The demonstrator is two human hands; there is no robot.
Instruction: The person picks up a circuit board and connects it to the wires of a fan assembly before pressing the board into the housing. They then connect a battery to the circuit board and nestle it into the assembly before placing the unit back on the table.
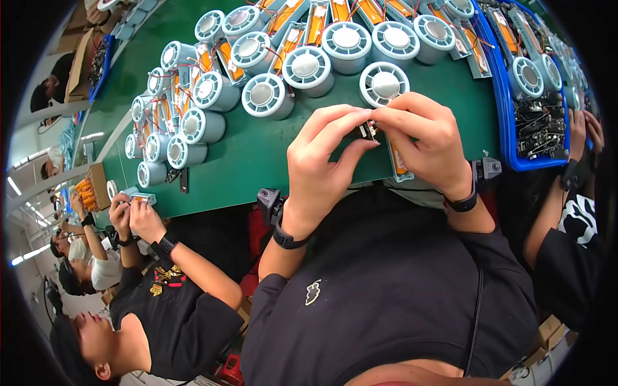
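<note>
Just above the near table edge, my left hand (322, 161) and my right hand (430, 138) meet, fingertips pinching a small black circuit board (368, 131) with white bits on it. My fingers cover part of the board. Directly behind them lies a light-blue handheld fan unit (384, 83), its round slotted head facing up with a silver disc in the centre. An orange part of a handle (400, 164) shows beneath my right hand. The stretch between that head and the handle is hidden by my hands.
Several more fan units (308, 67) with orange cells and red wires crowd the green table (322, 128). At right, a blue bin (508, 128) holds many black circuit boards (541, 138). Co-workers sit on both sides; the left one's hands (138, 219) hold a light-blue part.
</note>
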